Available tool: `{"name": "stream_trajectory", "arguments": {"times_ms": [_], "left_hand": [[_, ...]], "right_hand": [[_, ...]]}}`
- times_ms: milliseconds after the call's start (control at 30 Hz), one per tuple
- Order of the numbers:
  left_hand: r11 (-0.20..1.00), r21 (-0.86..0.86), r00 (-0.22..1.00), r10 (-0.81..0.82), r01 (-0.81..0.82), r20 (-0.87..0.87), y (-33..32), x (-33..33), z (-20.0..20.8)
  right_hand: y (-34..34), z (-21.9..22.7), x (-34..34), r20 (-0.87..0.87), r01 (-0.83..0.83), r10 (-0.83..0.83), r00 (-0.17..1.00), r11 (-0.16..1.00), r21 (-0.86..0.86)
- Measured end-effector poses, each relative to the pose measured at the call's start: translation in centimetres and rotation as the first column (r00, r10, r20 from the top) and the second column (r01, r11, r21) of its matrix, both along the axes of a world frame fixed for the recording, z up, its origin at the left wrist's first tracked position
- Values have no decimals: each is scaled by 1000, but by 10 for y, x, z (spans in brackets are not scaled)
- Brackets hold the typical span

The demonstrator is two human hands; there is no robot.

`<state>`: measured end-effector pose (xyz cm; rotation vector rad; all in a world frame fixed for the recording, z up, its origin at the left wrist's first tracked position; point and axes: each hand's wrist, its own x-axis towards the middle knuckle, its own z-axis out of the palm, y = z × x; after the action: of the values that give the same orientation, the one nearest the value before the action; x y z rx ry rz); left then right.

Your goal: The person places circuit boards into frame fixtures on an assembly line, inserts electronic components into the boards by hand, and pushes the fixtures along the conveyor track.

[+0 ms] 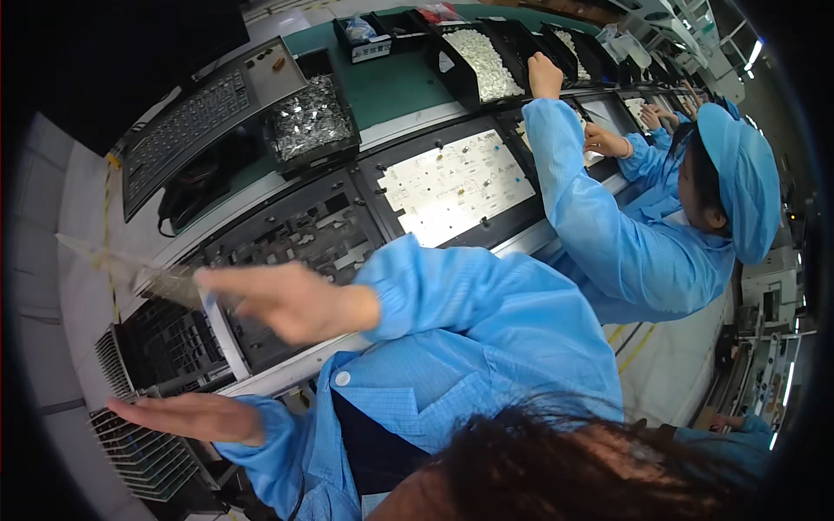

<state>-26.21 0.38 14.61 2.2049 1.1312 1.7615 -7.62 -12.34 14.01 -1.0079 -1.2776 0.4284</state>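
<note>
My right hand (291, 304) reaches left over the dark fixture tray (304, 234), its fingertips pinched on a thin pale flat board (130, 265). Motion blurs the board, so its detail is lost. Nearer to me, my left hand (187, 417) is held flat with its fingers stretched out and nothing in it. Beneath that hand stands a rack of thin upright plates (152, 464). Another black slotted frame (174, 343) lies between my two hands. Right of the dark tray, a white circuit board (456, 187) with small parts sits in a black carrier.
A black bin of shiny small metal parts (313, 122) stands behind the trays, beside a keyboard (187, 130). Farther right is a bin of white parts (482, 62). A co-worker in a blue cap (738, 182) works close on my right, one arm raised over the line.
</note>
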Motion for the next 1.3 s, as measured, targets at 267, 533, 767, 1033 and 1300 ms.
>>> {"name": "stream_trajectory", "arguments": {"times_ms": [267,533,767,1033,1300], "left_hand": [[331,-550,571,-743,767,349,79,39,-47],[263,-702,694,-568,662,442,118,58,-104],[305,-793,780,-544,527,309,123,83,-115],[187,-785,733,-531,591,425,113,84,-115],[613,-715,710,-664,337,-235,108,74,-131]], "right_hand": [[-76,-69,94,-524,-206,-4,852,916,-343],[-56,-96,136,-267,107,-291,919,835,-540],[-35,-92,166,-196,191,-356,914,802,-566],[-32,-77,163,-225,68,-377,899,625,-778],[-59,-114,163,548,539,-185,816,588,-603]]}}
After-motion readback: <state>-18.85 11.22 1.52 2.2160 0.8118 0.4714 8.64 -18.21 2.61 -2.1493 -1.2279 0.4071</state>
